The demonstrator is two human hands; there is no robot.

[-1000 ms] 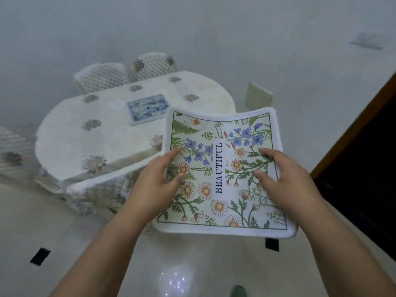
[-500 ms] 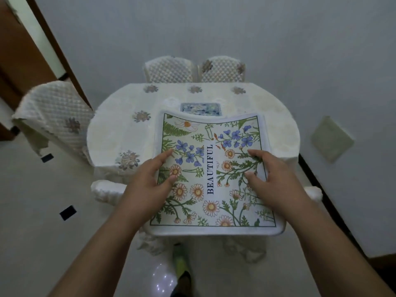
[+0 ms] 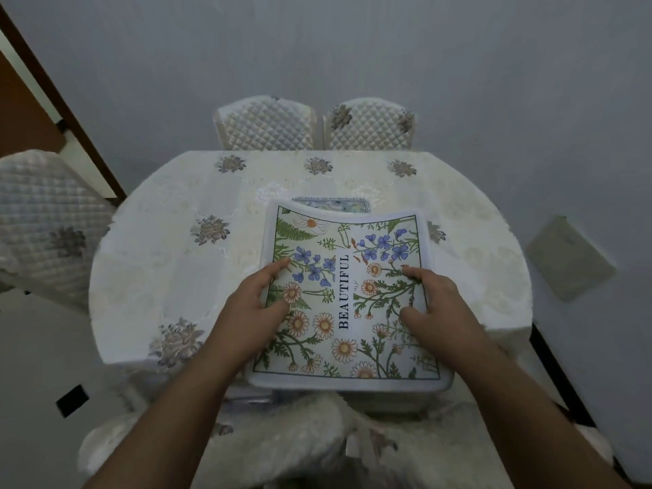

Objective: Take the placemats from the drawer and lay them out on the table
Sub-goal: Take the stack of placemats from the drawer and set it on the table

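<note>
Placemat (image 3: pixel 347 294): floral, held above desk (image 3: pixel 148 277) edge at 6 o'clock; left hand (image 3: pixel 252 319) and right hand (image 3: pixel 439 312) grip pinching its sides. Risk: far edge sags, may overlap the placemat at 12 o'clock (image 3: pixel 331 203).

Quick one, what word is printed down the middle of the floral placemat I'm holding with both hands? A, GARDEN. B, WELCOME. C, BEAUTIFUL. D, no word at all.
C: the floral placemat, held by the left hand and right hand, shows BEAUTIFUL in dark capitals running along its centre strip.
</note>
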